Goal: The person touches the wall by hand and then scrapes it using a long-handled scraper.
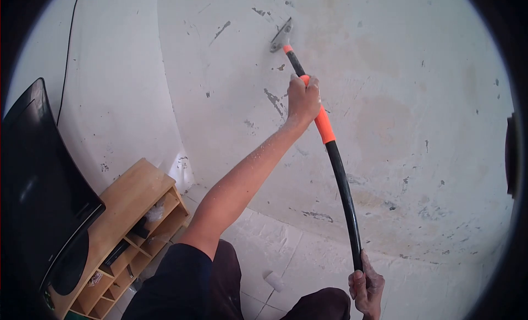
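Observation:
A long-handled scraper (344, 185) with a black shaft and an orange grip slants across the view. Its metal head (282, 36) is at the patchy white wall (385, 116), near several grey chipped spots. My left hand (304, 98) is wrapped round the upper part of the orange grip, with white dust on the hand and forearm. Lower down, my right hand (367, 287), also dusty, holds the bottom end of the black shaft.
At the left a black television (44, 193) stands on a wooden shelf unit (135, 188) with items in its compartments. A black cable (67, 61) runs down the wall. A pale cylindrical object (274, 281) lies on the dusty tiled floor (258, 240) near my knees.

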Demonstrator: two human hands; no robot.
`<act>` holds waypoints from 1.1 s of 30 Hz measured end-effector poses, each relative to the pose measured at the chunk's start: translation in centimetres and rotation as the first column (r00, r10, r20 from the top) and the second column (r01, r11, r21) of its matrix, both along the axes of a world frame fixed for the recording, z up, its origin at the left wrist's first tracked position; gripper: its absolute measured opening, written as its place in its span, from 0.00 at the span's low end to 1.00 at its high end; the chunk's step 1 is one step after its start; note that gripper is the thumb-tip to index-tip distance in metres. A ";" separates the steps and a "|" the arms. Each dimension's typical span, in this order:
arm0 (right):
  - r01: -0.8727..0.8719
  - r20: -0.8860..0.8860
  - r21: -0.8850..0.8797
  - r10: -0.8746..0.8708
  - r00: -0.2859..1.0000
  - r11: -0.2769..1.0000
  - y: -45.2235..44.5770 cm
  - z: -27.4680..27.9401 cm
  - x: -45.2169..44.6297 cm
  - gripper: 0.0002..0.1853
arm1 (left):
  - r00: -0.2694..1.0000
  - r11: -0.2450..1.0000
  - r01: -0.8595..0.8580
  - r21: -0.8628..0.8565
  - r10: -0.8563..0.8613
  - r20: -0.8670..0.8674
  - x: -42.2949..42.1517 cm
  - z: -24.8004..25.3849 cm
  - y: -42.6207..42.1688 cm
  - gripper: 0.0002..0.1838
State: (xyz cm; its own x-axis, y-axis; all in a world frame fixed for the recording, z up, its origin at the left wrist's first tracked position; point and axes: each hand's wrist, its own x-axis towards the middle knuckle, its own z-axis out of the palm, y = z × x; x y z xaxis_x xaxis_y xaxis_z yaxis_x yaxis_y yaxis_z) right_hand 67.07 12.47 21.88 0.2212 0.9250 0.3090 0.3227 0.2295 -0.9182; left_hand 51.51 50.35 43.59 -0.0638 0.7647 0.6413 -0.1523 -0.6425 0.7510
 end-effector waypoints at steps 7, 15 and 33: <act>-0.080 0.036 0.030 0.078 0.996 0.996 6.3 5.1 -3.8 0.29 | 0.979 0.979 -0.194 0.058 0.197 -0.048 -4.9 7.0 6.0 0.15; -0.129 0.118 0.072 0.120 0.986 0.989 10.3 11.4 -6.7 0.26 | 0.972 0.971 -0.234 0.039 0.235 -0.017 -10.0 13.5 8.1 0.17; -0.026 -0.006 -0.042 0.026 1.000 0.999 3.9 0.3 -0.1 0.29 | 0.971 0.979 -0.205 -0.016 0.205 0.118 -3.3 -2.8 4.3 0.10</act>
State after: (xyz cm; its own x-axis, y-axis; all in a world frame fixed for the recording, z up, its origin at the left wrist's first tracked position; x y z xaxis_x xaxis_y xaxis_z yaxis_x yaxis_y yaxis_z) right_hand 66.97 16.34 22.13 0.1987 0.9424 0.2689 0.3124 0.1991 -0.9289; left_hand 48.20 54.67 40.75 -0.2952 0.7295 0.6170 -0.1057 -0.6668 0.7377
